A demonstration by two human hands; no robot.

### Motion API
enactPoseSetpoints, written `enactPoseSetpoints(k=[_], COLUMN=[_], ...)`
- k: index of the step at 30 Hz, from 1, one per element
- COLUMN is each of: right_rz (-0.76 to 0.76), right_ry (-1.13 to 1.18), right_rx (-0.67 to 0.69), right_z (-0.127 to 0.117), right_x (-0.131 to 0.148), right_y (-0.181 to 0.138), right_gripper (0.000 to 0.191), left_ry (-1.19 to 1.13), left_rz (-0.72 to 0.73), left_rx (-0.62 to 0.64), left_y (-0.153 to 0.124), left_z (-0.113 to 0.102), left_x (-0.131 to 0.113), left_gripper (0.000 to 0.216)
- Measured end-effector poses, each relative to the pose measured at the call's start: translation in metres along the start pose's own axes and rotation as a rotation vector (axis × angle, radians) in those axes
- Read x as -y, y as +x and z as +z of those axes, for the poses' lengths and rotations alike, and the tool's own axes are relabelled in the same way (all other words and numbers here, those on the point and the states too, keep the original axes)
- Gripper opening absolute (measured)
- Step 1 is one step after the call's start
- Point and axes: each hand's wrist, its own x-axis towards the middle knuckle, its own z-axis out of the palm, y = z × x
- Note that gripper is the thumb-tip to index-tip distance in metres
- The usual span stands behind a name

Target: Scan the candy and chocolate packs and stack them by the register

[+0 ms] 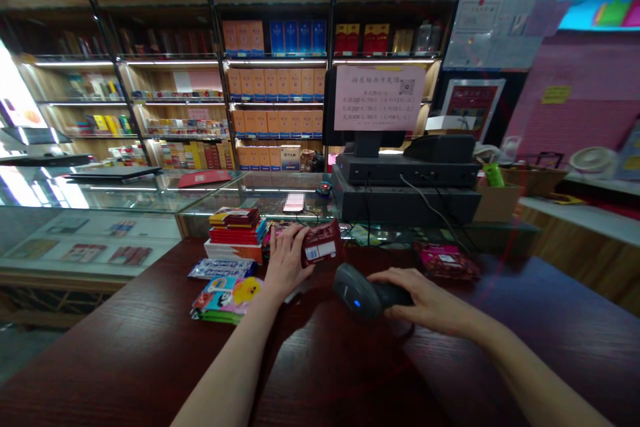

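Observation:
My left hand (287, 260) is closed on a dark red snack packet (323, 245), its white barcode label facing me. In my right hand (413, 297) is a black barcode scanner (357, 290), gripped by its handle. A small blue light glows on the scanner's head, which lies just right of and below the packet, apart from it. Left of my left hand are a stack of red and orange boxes (235, 233), a blue-and-white packet (223, 269) and a colourful packet with a yellow chick (227, 297).
Beyond the dark wooden counter (345, 373) stands a cash register (405, 180) with trailing cables and a paper sign on its display. A red-and-pink packet (445, 260) lies at the right. Glass showcases and stocked shelves (277, 107) line the back.

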Motion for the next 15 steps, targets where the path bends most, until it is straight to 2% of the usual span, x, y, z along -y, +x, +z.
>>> enactPoseSetpoints(k=[15], right_rz=[-0.005], right_ry=[0.025], right_rx=[-0.017], right_z=[0.0046], right_x=[-0.0042], right_y=[0.0001], right_gripper=[0.052], left_ry=[-0.013], left_rz=[-0.01], left_rx=[-0.005], left_y=[-0.0001], left_z=[0.0032], left_x=[0.0003], left_gripper=[0.08])
